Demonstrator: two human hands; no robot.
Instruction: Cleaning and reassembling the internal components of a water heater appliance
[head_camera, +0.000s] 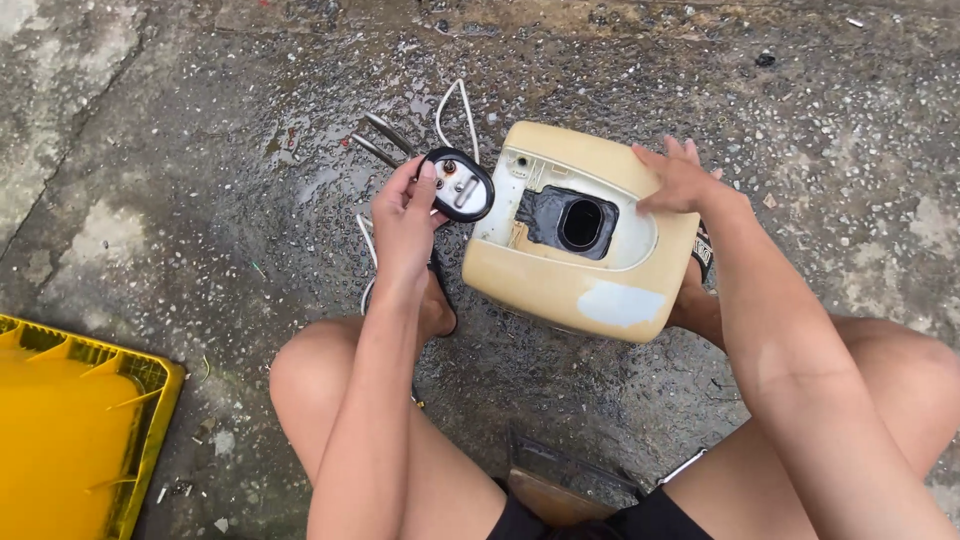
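The left hand (405, 222) pinched a round black plate with metal rods (455, 183). Just right of it, the right hand (683, 180) lay spread on the yellow box's (560, 290) top edge. Wet ground (200, 200) lay open around.

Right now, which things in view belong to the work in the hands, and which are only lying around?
In the work:
- heating element part, held in the left hand
- beige casing with an opening, under the right hand
- white cable behind the part

Lying about:
- yellow crate
- wet concrete ground
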